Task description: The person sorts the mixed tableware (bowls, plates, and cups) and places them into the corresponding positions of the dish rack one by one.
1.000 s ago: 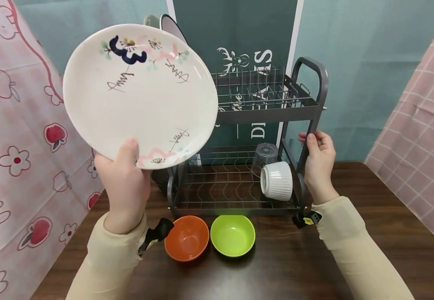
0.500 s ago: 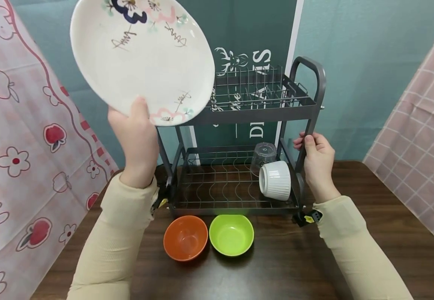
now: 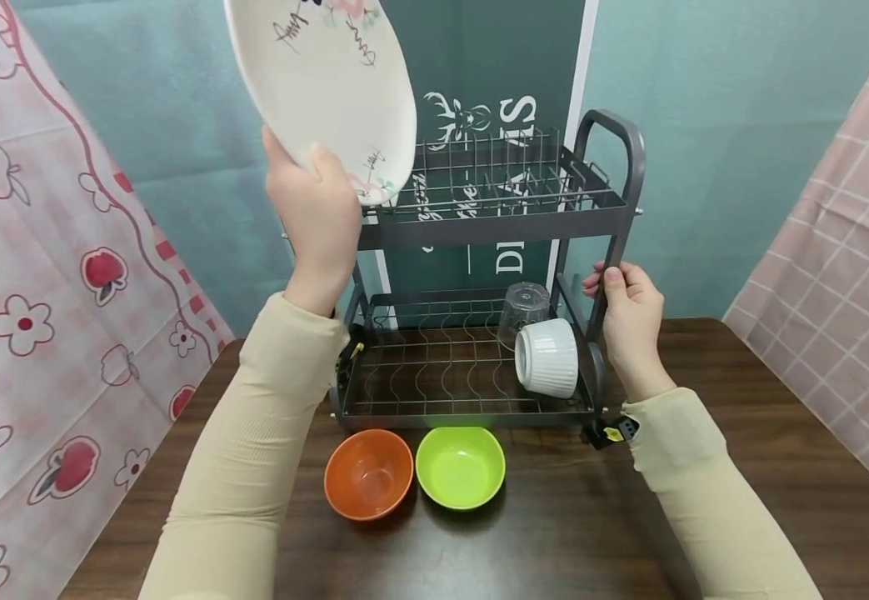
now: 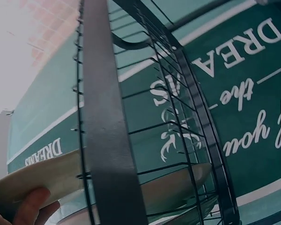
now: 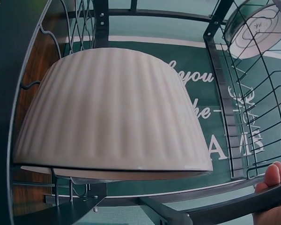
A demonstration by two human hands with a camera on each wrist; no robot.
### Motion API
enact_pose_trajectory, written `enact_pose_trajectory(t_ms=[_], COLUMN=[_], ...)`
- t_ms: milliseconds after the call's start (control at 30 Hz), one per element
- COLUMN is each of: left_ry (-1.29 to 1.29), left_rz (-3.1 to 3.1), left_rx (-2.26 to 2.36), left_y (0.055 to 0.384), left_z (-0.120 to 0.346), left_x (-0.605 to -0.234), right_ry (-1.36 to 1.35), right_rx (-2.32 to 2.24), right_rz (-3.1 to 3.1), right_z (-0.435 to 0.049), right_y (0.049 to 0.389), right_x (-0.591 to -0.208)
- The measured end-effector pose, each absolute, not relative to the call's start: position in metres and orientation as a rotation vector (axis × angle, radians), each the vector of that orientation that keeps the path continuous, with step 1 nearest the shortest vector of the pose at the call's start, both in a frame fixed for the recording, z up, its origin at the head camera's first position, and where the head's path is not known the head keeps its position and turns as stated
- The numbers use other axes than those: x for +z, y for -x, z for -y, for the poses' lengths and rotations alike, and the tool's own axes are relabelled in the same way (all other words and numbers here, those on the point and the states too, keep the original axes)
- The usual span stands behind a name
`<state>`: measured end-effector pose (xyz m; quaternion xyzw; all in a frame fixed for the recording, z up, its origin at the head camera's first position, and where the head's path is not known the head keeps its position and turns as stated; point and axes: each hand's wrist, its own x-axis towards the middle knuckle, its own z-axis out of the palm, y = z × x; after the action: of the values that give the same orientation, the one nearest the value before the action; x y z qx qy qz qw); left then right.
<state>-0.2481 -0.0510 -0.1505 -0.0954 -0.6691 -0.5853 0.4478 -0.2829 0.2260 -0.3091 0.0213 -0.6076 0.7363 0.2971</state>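
My left hand [image 3: 316, 212] pinches the lower rim of a large white plate [image 3: 332, 87] painted with flowers. The plate is tilted steeply over the left end of the upper tier of a dark grey two-tier dish rack [image 3: 490, 225]. In the left wrist view the plate's edge [image 4: 51, 171] is beside the rack's front bar, and more dishes [image 4: 171, 190] stand among the wires behind it. My right hand [image 3: 635, 317] grips the rack's right upright. Close to it, a white ribbed cup [image 3: 548, 358] lies on its side on the lower tier, before a clear glass [image 3: 524, 312].
An orange bowl [image 3: 369, 475] and a lime green bowl [image 3: 460, 468] sit side by side on the brown wooden table [image 3: 539, 533], just in front of the rack. Patterned curtains [image 3: 37, 275] hang at the left, with a pink checked cloth [image 3: 839, 275] at the right.
My left hand has carried the plate up and to the right, toward the upper tier, turning it more edge-on. The right hand stays on the upright.
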Motion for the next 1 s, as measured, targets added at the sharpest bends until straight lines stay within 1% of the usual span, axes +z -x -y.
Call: enact_pose_trajectory(t_ms=[133, 267, 567, 1000], left_ry=[0.221, 0.209, 0.154, 0.118], left_rz=[1.742, 1.805, 1.913, 2.004], left_rx=[-1.325, -1.219, -1.035, -0.957], left_y=[0.265, 0.275, 0.285, 0.295], left_z=[0.049, 0.047, 0.042, 0.033], left_x=[-0.154, -0.159, -0.164, -0.170], right_ry=[-0.074, -0.083, -0.086, -0.073], right_rx=[1.952, 1.938, 1.919, 1.917], right_rz=[1.589, 1.582, 1.608, 1.604], right_z=[-0.224, -0.223, -0.223, -0.223], right_y=[0.284, 0.285, 0.286, 0.283], right_x=[-0.310, -0.311, -0.314, -0.319])
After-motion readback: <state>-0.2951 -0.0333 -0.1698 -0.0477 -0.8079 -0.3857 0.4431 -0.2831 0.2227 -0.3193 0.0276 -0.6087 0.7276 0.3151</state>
